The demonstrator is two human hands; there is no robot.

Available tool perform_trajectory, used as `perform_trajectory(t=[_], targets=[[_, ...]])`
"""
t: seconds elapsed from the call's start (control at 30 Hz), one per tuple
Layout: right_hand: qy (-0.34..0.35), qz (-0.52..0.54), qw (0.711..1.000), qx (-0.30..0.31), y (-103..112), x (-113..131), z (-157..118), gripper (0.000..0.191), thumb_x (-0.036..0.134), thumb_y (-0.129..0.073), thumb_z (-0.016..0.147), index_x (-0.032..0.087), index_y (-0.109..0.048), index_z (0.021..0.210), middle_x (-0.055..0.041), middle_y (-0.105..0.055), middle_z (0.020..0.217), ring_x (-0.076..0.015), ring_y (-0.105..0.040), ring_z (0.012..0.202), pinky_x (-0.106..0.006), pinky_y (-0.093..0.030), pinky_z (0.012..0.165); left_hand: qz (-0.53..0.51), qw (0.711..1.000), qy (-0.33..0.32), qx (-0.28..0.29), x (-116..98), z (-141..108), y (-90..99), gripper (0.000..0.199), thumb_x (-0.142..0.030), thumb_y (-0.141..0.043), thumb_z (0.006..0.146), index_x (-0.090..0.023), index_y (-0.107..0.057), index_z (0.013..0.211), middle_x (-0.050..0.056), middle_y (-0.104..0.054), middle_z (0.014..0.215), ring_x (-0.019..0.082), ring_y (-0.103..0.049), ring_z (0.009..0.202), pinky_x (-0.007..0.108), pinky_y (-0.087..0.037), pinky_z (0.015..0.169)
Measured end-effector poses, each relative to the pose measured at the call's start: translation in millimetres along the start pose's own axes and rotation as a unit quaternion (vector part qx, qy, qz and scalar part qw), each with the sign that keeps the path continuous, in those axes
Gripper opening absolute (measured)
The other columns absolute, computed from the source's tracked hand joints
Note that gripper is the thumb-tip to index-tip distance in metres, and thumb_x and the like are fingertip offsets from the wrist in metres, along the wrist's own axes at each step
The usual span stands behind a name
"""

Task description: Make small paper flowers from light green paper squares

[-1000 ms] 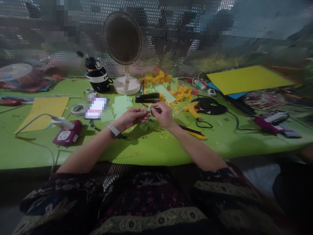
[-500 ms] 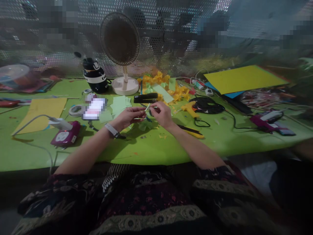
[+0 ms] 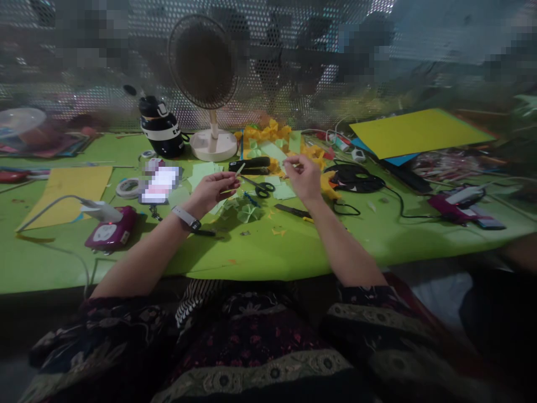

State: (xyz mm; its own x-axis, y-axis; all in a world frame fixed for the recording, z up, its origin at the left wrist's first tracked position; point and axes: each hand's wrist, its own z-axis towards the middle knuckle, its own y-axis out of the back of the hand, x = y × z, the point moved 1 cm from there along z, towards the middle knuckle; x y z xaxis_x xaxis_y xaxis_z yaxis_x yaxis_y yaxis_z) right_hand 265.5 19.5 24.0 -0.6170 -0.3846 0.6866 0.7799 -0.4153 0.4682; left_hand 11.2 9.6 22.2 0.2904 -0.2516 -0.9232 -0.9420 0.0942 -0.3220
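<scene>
My left hand, with a grey-banded watch on its wrist, pinches a small pale green paper strip that sticks up from the fingertips. My right hand is raised to the right with thumb and fingers together. Whether anything sits between those fingers is too small to tell. Between the hands lie black-handled scissors and light green paper pieces. A folded green paper shape rests just below them. Behind the scissors is a black stapler.
Yellow paper flowers are heaped behind the stapler. A fan and a dark bottle stand at the back. A phone, tape roll and purple power adapter lie left. A utility knife lies by my right wrist.
My right hand has moved away from my left, to the right and slightly up, uncovering the scissors. My left hand has shifted a little left and up, keeping the paper strip.
</scene>
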Motion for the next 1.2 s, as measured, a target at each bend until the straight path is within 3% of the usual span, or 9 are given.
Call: perform_trajectory(t=[0.17,0.3,0.4,0.53,0.73,0.83,1.0,1.2], targets=[[-0.013,-0.064,0.969,0.24,-27,6,-15,0.018,0.038,-0.07,0.087,0.02,-0.071,0.083,-0.0067,-0.074,0.085,-0.0172,-0.062,0.066,-0.034,-0.05,0.061,0.002,1.0,-0.009,-0.007,3,4,3.6,0.01,-0.005,-0.067,0.088,-0.013,-0.073,0.09,0.006,-0.076,0.083,0.01,-0.071,0.077,0.022,-0.058,0.075],[0.017,-0.172,0.942,0.289,-50,15,-25,0.016,0.036,-0.075,0.083,0.02,-0.071,0.081,-0.008,-0.073,0.089,-0.0222,-0.065,0.077,-0.034,-0.047,0.064,-0.002,1.0,-0.004,-0.014,4,6,4.6,0.008,-0.006,-0.067,0.089,-0.013,-0.071,0.089,0.006,-0.077,0.083,0.011,-0.072,0.076,0.022,-0.058,0.072],[0.025,-0.209,0.931,0.297,-53,14,-25,0.006,0.024,-0.074,0.08,0.02,-0.071,0.078,-0.0083,-0.072,0.086,-0.0221,-0.064,0.074,-0.033,-0.046,0.063,-0.004,1.0,0.0,-0.015,4,5,3.7,0.008,-0.006,-0.066,0.089,-0.012,-0.071,0.087,0.007,-0.077,0.083,0.012,-0.073,0.076,0.023,-0.058,0.073],[0.022,-0.244,0.93,0.272,-49,10,-25,0.01,0.021,-0.075,0.075,0.02,-0.067,0.07,-0.0092,-0.068,0.078,-0.0227,-0.062,0.068,-0.036,-0.046,0.062,-0.003,1.0,-0.006,-0.004,6,6,2.7,0.01,-0.006,-0.066,0.09,-0.012,-0.072,0.085,0.008,-0.078,0.082,0.011,-0.072,0.073,0.023,-0.058,0.077],[-0.04,-0.185,0.965,0.182,-36,9,-16,0.011,0.025,-0.071,0.075,0.021,-0.061,0.074,-0.0058,-0.069,0.077,-0.0223,-0.062,0.069,-0.038,-0.049,0.065,-0.01,1.0,-0.015,0.008,8,9,4.7,0.006,-0.007,-0.069,0.088,-0.013,-0.071,0.09,0.008,-0.079,0.089,0.013,-0.075,0.082,0.026,-0.059,0.083],[-0.02,-0.104,0.984,0.146,-27,11,-14,0.007,0.025,-0.066,0.077,0.021,-0.061,0.079,-0.0046,-0.071,0.08,-0.0213,-0.064,0.072,-0.038,-0.051,0.071,-0.01,1.0,-0.019,0.009,8,8,5.1,0.008,-0.007,-0.067,0.089,-0.012,-0.071,0.094,0.009,-0.079,0.094,0.014,-0.075,0.088,0.029,-0.058,0.087],[0.052,-0.011,0.981,0.184,-25,23,-25,0.005,0.024,-0.062,0.079,0.021,-0.058,0.081,-0.0054,-0.069,0.083,-0.0195,-0.063,0.075,-0.037,-0.053,0.074,0.002,0.998,-0.038,0.047,8,5,4.2,0.013,-0.01,-0.069,0.088,-0.015,-0.071,0.1,0.008,-0.079,0.101,0.015,-0.075,0.096,0.033,-0.057,0.092],[0.081,-0.012,0.975,0.206,-29,25,-31,0.006,0.025,-0.061,0.08,0.021,-0.058,0.082,-0.0044,-0.065,0.08,-0.0169,-0.057,0.068,-0.033,-0.049,0.067,0.043,0.992,-0.064,0.101,9,2,0.9,0.023,-0.014,-0.071,0.088,-0.016,-0.067,0.11,0.008,-0.078,0.107,0.017,-0.074,0.099,0.038,-0.056,0.094]])
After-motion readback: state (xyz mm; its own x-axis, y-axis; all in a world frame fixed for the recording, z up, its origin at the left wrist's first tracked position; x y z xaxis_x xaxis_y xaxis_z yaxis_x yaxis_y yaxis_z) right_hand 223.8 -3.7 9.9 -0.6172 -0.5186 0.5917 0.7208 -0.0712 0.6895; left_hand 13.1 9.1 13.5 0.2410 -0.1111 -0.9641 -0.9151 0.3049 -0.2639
